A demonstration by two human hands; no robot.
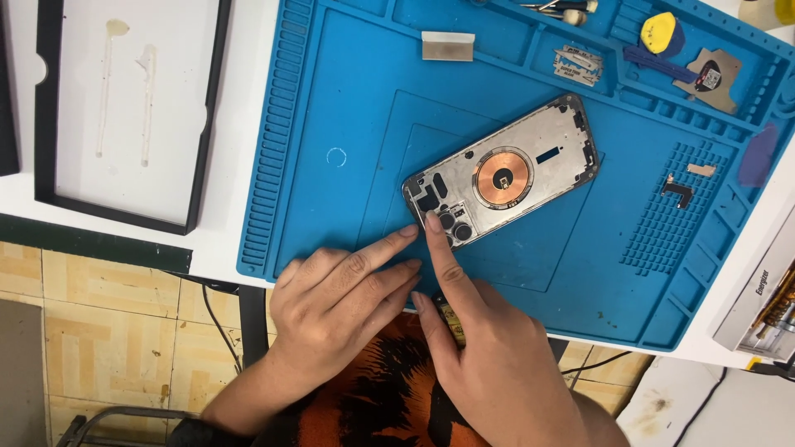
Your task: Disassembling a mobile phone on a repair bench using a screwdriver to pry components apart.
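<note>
An opened phone housing (530, 170) lies tilted on a blue work mat (348, 108), its round copper coil (503, 178) facing up and camera modules at its near corner. My right hand (489, 356) points its index finger onto that near corner beside the cameras, while its other fingers curl around a small dark and yellow object (450, 319). My left hand (339, 302) lies flat on the mat with fingers spread, its index fingertip touching the housing's near edge.
A black-framed white tray (124, 108) with two pale strips lies at the left. The mat's far compartments hold a small grey block (447, 45), razor blades (578, 64), a blue and yellow tool (662, 37) and small parts (677, 190). A grey box (758, 306) stands at the right edge.
</note>
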